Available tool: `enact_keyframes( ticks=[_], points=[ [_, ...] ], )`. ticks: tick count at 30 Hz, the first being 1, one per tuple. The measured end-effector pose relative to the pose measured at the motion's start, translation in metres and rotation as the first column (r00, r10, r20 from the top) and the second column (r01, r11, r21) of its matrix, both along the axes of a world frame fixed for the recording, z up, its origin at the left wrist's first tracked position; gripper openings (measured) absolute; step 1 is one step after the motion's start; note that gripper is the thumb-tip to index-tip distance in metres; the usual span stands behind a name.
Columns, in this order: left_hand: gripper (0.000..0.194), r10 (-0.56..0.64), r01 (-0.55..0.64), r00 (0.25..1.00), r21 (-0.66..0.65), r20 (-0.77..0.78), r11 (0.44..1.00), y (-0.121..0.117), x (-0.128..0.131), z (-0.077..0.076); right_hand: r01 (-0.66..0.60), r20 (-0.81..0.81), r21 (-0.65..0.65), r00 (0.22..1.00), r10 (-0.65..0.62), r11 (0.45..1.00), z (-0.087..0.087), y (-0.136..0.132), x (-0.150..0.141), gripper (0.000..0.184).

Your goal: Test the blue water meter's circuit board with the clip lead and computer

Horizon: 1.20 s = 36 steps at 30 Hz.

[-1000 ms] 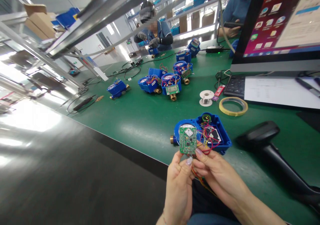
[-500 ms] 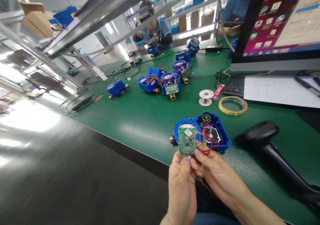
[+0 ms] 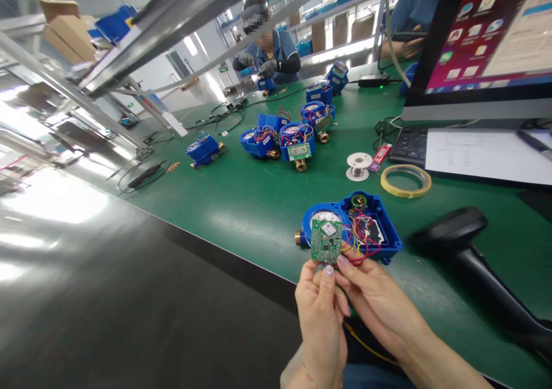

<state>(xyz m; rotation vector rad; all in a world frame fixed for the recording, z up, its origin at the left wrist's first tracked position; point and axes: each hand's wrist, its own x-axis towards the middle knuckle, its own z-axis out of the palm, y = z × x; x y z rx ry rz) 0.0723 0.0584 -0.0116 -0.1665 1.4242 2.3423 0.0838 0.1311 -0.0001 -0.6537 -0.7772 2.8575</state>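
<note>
A green circuit board (image 3: pixel 326 240) stands tilted up in front of the blue water meter (image 3: pixel 307 223), whose open side box shows red, yellow and dark wires. My right hand (image 3: pixel 379 294) pinches the board's lower right corner between thumb and fingers. Below the board's bottom edge, my left hand (image 3: pixel 319 314) is closed, its thumb tip pressed at the edge and its fingers against the lower left corner. Any small part under that thumb is hidden. A yellow wire (image 3: pixel 371 349) hangs beneath my hands.
A black barcode scanner (image 3: pixel 470 256) lies at right. Behind it are yellow tape (image 3: pixel 405 192), a solder spool (image 3: pixel 359 167), a keyboard (image 3: pixel 407 146) and a monitor (image 3: pixel 466 104). Several blue meters (image 3: pixel 259 142) stand farther back. A co-worker with gloved hands (image 3: pixel 267 68) sits across the table.
My left thumb has shifted slightly along the board's bottom edge, and the white piece seen there before is now covered. The wires below hang lower. The view has moved a little.
</note>
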Motion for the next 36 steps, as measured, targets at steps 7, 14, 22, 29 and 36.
enact_keyframes(
  ticks=[7, 14, 22, 29, 36],
  points=[
    [0.031, 0.068, -0.068, 0.998, 0.034, 0.004, 0.997, 0.005, 0.002, 0.0, -0.01, -0.022, -0.005, 1.0, 0.01, 1.0, 0.001, -0.001, -0.001, 0.027],
    [0.026, 0.09, -0.09, 0.996, 0.042, 0.002, 0.995, 0.007, 0.003, 0.004, -0.035, -0.006, 0.019, 0.999, 0.036, 0.999, -0.001, -0.002, 0.0, 0.03],
    [0.026, 0.125, -0.126, 0.991, -0.007, -0.038, 0.992, 0.01, 0.0, 0.001, -0.02, 0.009, 0.004, 1.0, 0.02, 1.0, -0.002, -0.003, 0.001, 0.035],
    [0.031, 0.15, -0.149, 0.988, 0.024, -0.024, 0.989, 0.015, 0.003, 0.002, -0.035, 0.037, 0.013, 0.999, 0.034, 0.999, 0.004, -0.003, 0.004, 0.033],
    [0.03, 0.171, -0.169, 0.985, 0.062, -0.016, 0.984, 0.022, 0.005, 0.001, 0.021, 0.081, 0.075, 0.996, -0.027, 0.997, -0.001, -0.004, 0.003, 0.034]
  ],
)
